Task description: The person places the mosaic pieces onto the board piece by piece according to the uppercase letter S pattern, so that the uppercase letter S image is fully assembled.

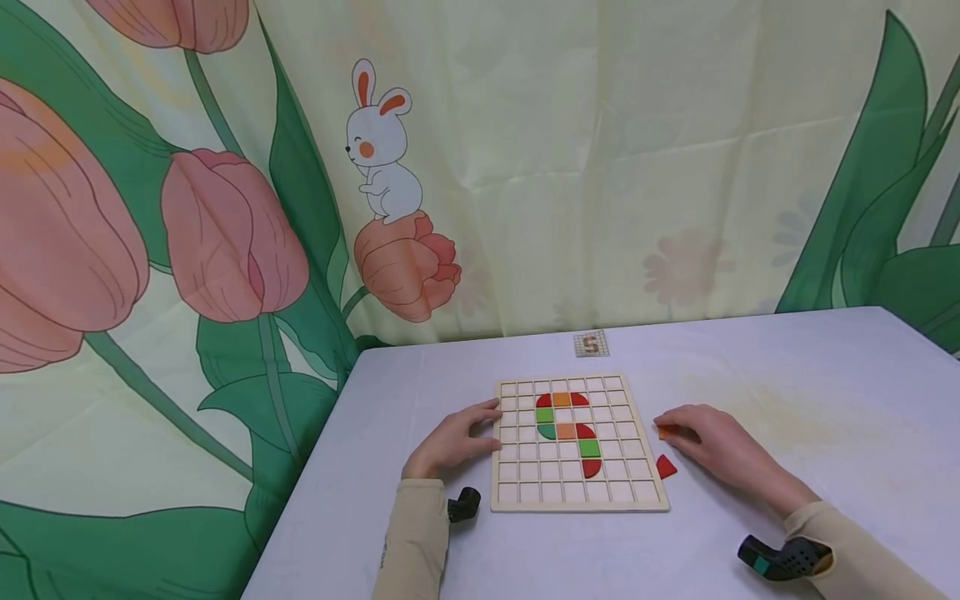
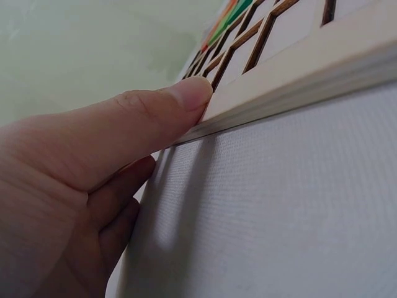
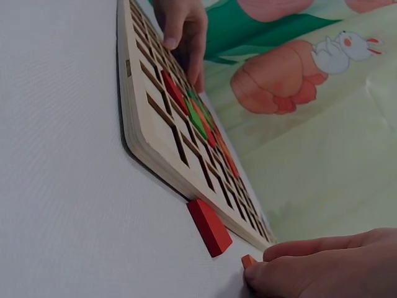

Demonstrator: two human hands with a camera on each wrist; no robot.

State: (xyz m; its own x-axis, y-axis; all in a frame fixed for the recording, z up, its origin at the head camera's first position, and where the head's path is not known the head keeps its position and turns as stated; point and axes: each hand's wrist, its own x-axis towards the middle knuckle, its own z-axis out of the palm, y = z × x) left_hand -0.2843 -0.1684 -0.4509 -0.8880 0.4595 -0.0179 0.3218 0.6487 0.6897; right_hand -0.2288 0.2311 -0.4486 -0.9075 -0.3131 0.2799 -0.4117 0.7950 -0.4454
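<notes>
A square wooden grid board (image 1: 581,506) lies on the table. Set in its cells is an S-like line of red, orange and green tiles (image 1: 589,448), some square, some with a rounded corner. My left hand (image 1: 452,439) rests against the board's left edge, thumb and fingers spread along it. In the left wrist view the thumb (image 2: 192,93) touches the rim. Beyond the right edge, my right hand (image 1: 708,442) pinches a small orange tile (image 3: 248,261), mostly hidden by the fingers. A loose red tile (image 1: 666,467) with a rounded side lies by the board's right edge, near that hand.
Behind the board lies a small card (image 1: 592,343) printed with a grid and an S-like figure. A pale cloth covers the table (image 1: 795,400). At its back hangs a curtain (image 1: 600,167) with tulips and a rabbit.
</notes>
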